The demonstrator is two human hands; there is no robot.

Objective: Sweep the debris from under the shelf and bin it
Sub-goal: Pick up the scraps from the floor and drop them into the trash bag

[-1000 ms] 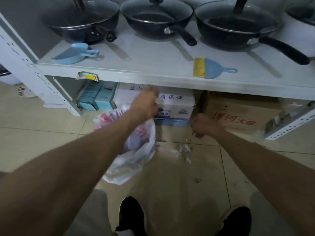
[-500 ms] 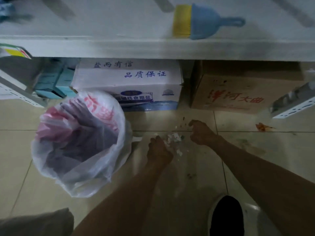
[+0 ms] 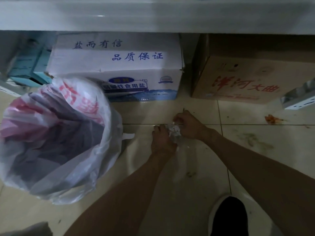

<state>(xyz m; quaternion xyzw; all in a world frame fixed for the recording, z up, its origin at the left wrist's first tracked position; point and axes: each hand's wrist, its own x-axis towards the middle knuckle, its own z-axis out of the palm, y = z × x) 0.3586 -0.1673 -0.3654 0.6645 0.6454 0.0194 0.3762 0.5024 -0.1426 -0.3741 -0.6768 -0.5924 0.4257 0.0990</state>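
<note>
A small heap of pale debris [image 3: 174, 132] lies on the tiled floor in front of the shelf [image 3: 153, 16]. My left hand [image 3: 162, 140] cups it from the near left side and my right hand [image 3: 188, 124] closes on it from the far right, so the scraps are pressed between both hands. The bin [image 3: 51, 138], lined with a white and pink plastic bag, stands open on the floor to the left of my hands. A few crumbs [image 3: 188, 147] lie loose just beside the heap.
Under the shelf stand a white printed carton [image 3: 119, 65], a brown carton [image 3: 238, 77] and teal boxes [image 3: 29, 65]. An orange scrap [image 3: 271, 119] and dark smears lie on the tiles to the right. My black shoe [image 3: 229, 217] is at the bottom right.
The view has dropped closer to the floor. My left hand came down from the bin to the heap, and both hands have drawn together around the debris.
</note>
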